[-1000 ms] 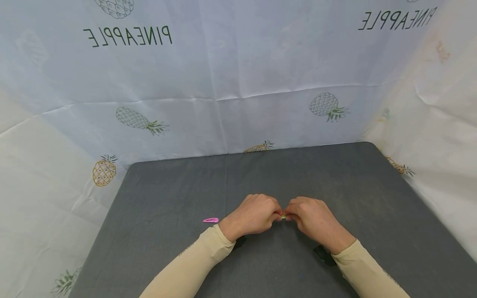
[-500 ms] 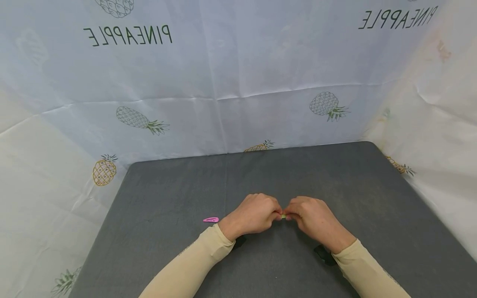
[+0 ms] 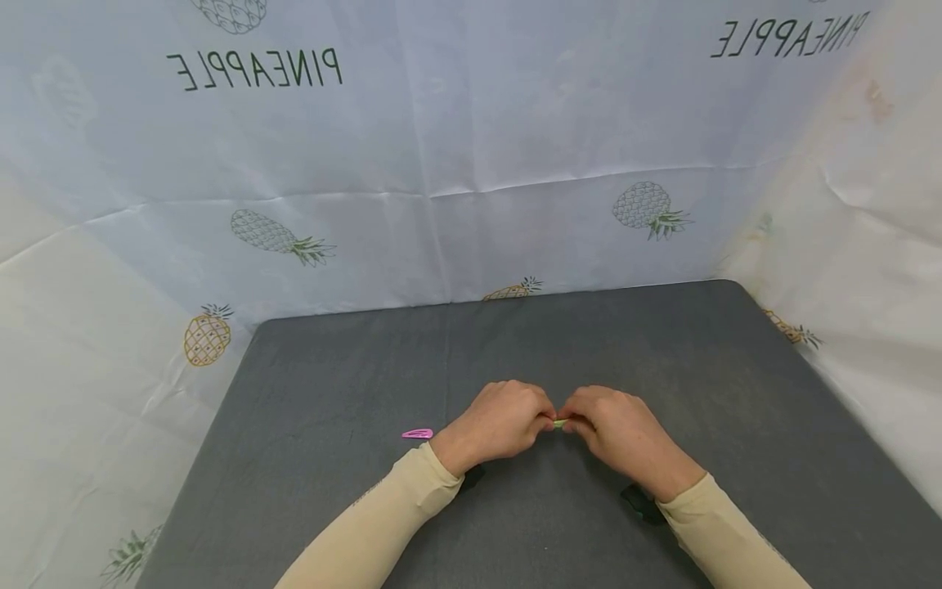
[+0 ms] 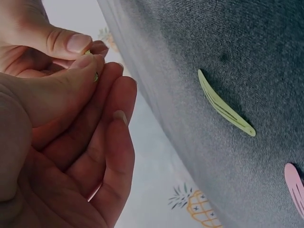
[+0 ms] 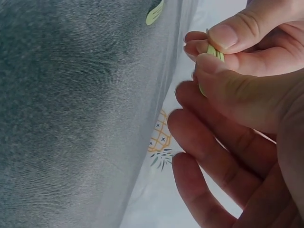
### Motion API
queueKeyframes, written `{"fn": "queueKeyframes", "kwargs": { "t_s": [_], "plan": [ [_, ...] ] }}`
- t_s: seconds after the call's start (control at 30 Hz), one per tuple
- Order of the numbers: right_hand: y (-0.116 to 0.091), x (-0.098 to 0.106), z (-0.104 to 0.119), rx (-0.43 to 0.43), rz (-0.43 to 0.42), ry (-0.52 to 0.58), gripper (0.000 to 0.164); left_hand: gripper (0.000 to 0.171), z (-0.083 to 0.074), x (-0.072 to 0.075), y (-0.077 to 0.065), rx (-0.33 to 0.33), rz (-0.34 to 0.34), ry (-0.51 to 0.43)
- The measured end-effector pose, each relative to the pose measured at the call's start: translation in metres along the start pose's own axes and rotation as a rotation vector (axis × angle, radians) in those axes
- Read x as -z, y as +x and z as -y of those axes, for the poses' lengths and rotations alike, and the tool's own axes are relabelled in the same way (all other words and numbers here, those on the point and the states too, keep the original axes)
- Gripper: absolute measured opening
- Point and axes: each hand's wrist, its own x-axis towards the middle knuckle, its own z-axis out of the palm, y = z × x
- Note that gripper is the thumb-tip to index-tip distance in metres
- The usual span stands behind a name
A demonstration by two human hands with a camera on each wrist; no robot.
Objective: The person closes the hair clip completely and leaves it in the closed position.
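Note:
Both hands meet over the table in the head view, pinching one light-green snap hair clip (image 3: 560,424) between them. My left hand (image 3: 504,419) has its thumb and index finger on one end. My right hand (image 3: 621,429) pinches the other end the same way. In the right wrist view a short grooved stretch of the held clip (image 5: 216,51) shows between the thumbs; fingers cover most of it. A second green hair clip (image 4: 225,109) lies on the table in the left wrist view, hidden in the head view. A pink hair clip (image 3: 418,433) lies beside the left wrist.
The dark grey cloth-covered table (image 3: 353,368) has rounded far corners. A white pineapple-print curtain (image 3: 515,123) hangs behind it and along both sides. Dark wrist-camera mounts (image 3: 643,503) sit under the wrists.
Both hands have risen very slightly, keeping their pinch on the green hair clip. The strip of clip seen between the fingertips now slants a little. The pink hair clip stays put.

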Motion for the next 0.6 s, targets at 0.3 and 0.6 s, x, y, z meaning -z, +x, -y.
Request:
{"fn": "queueKeyframes", "kwargs": {
  "t_s": [0.3,0.6],
  "plan": [
    [0.0048,0.0018,0.0010,-0.001,-0.012,-0.021,0.019,0.011,0.0034,0.0035,-0.0003,0.020,-0.019,-0.046],
    [0.0066,-0.0006,-0.0003,-0.020,0.025,0.011,0.016,0.011,0.0054,0.0008,0.0010,0.030,-0.032,-0.100]
  ]
}}
